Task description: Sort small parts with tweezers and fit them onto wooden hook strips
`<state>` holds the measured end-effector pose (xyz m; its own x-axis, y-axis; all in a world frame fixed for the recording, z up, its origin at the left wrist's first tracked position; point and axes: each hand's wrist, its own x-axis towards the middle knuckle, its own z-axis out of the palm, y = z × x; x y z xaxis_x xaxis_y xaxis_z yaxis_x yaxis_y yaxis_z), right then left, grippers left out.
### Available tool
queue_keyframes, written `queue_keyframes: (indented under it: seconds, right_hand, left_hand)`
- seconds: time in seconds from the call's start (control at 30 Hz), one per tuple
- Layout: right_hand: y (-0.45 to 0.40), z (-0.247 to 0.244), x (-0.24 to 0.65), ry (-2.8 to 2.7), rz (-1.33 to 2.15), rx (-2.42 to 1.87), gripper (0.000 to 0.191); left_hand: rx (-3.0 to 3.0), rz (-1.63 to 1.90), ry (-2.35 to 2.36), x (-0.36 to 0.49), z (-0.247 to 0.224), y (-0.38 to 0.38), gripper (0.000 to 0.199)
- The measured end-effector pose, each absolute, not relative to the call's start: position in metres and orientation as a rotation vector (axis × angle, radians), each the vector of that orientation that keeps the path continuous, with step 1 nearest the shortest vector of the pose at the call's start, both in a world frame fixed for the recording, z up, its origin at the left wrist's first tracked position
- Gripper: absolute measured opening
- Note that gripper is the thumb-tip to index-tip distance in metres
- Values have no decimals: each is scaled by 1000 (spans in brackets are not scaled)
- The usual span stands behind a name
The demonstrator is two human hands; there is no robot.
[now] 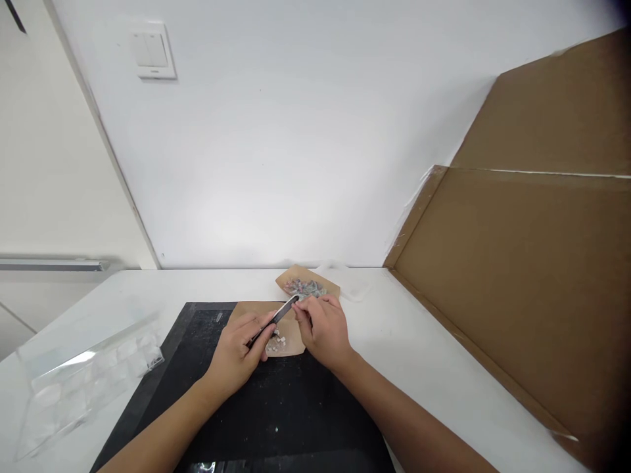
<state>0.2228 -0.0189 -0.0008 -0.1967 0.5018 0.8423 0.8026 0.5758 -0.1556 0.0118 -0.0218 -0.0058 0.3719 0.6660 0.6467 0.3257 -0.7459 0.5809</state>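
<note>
My left hand [241, 345] is closed round a slim dark bar with a pale upper edge and a rounded end [284, 309]; its exact kind is unclear. The bar slants up to the right. At its far end my right hand [325, 328] has thumb and fingertips pinched together, and whatever sits between them is too small to make out. Beneath both hands lies an open brown paper piece [294, 338] bearing several small white bits [279, 341]. Behind it, a second brown paper [294, 272] carries a heap of small multicoloured pieces [305, 287].
A black mat [276, 420] covers the front of the white table [389, 328]. On the left lies a clear plastic compartment box [89, 381]. Crumpled clear plastic [345, 279] is near the wall. A large cardboard sheet [517, 263] stands along the right side.
</note>
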Motion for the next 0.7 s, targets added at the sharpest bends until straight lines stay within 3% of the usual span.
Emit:
queue_keyframes:
  seconds: [0.7]
  right_hand:
    - [-25,-1,217,-2000,-425,-1002,21]
  left_hand:
    - [2313,1297,875,12,-4,-22,29]
